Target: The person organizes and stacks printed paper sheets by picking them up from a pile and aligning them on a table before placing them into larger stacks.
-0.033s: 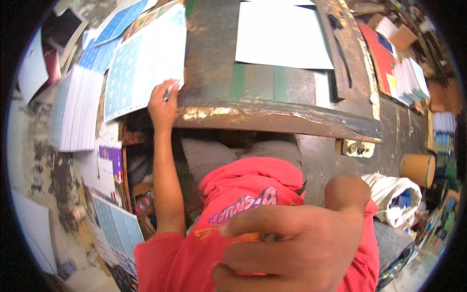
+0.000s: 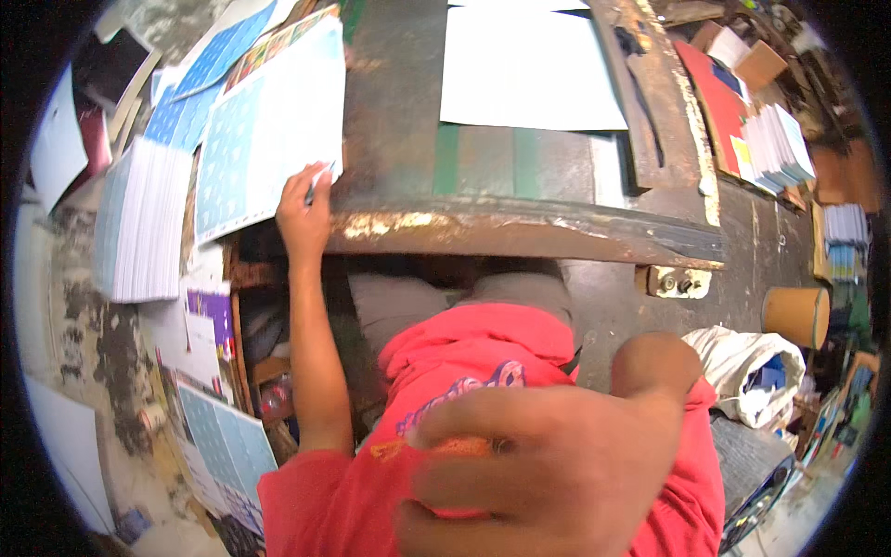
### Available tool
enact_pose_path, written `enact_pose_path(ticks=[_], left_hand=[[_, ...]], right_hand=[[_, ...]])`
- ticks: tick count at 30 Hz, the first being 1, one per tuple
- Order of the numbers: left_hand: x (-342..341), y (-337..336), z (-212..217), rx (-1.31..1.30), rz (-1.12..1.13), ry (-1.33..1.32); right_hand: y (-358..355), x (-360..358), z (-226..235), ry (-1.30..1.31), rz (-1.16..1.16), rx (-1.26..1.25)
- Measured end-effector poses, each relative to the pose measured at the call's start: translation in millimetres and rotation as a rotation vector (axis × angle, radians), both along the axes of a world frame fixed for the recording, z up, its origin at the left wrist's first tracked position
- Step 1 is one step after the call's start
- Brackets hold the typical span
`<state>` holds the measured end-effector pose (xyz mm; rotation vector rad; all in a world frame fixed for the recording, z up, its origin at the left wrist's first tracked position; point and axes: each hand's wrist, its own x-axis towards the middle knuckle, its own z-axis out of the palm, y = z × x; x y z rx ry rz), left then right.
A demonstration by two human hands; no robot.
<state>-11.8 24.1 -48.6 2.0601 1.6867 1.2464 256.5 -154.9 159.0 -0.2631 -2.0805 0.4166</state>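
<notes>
Printed sheets, pale blue and white [image 2: 278, 121], lie slanted in the upper left of the frame, on the near left part of a worn dark table [image 2: 390, 130]. I see the person's left hand [image 2: 304, 204] at their lower right corner, fingers bent and thumb close to the forefinger, with something small and whitish between them; from here I can't tell whether that's the sheet's corner or a separate thing. The right hand [image 2: 548, 464] looms large and blurred at the bottom centre, in front of a red shirt [image 2: 483, 343], its fingers half curled and slightly parted; its palm is hidden, so I can't tell if it holds anything. Bluer sheets [image 2: 223, 46] lie just beyond, a thick paper stack [image 2: 148, 218] stands at the left, and a blank white sheet [image 2: 529, 70] lies at the upper centre.
</notes>
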Motion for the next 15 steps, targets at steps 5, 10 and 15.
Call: enact_pose_path(ticks=[5, 10, 15], left_hand=[[-15, 10, 12, -0.217, 0.087, -0.813], [-1, 1, 54, -0.189, 0.060, -0.376], [29, -31, 52, -0.223, -0.473, -0.060]], right_hand=[[72, 8, -69, -0.065, -0.036, -0.666], [110, 31, -192, 0.269, -0.142, -1.452], [116, 42, -202, 0.681, -0.032, -1.664]])
